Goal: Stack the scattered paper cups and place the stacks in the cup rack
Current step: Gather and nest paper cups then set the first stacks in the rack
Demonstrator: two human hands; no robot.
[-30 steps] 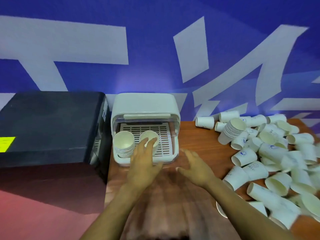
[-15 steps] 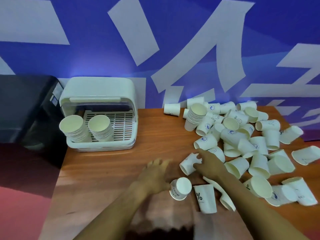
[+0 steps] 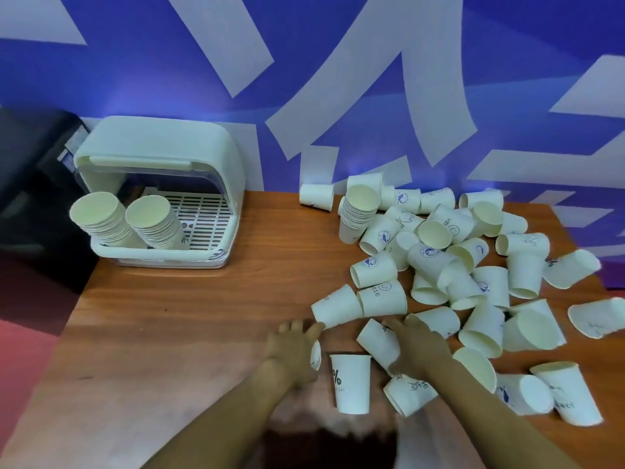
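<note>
On the wooden tabletop (image 3: 162,333) stands a white cup rack (image 3: 159,191) at the far left, with its cover lifted. Inside it, at the left front, lean two stacks of paper cups: the left stack (image 3: 101,220) and the right stack (image 3: 155,221), side by side and tilted with their open mouths facing up and toward the camera.

On the right part of the tabletop lies a big heap of loose paper cups (image 3: 456,265), most of them on their sides, some with blue printing. At the far edge of the heap a third stack (image 3: 358,214) lies tilted, not in the rack.

Both hands are low at the near side of the heap. The left hand (image 3: 294,350) is over a small cup (image 3: 316,355) which shows only as a sliver at its right side; its fingers reach forward and touch the rim of a cup lying on its side (image 3: 336,306). If the grip really holds the small cup, I cannot tell. The right hand (image 3: 417,346) lies on a tilted cup (image 3: 378,343), with fingers spread over its wall; the grip looks loose, more resting than closing around it.

Between the two hands one cup (image 3: 350,384) lies with its mouth toward the camera. Near the right wrist another cup (image 3: 407,394) lies on its side.

Behind the tabletop is a blue wall (image 3: 304,79) with pale shapes.
</note>
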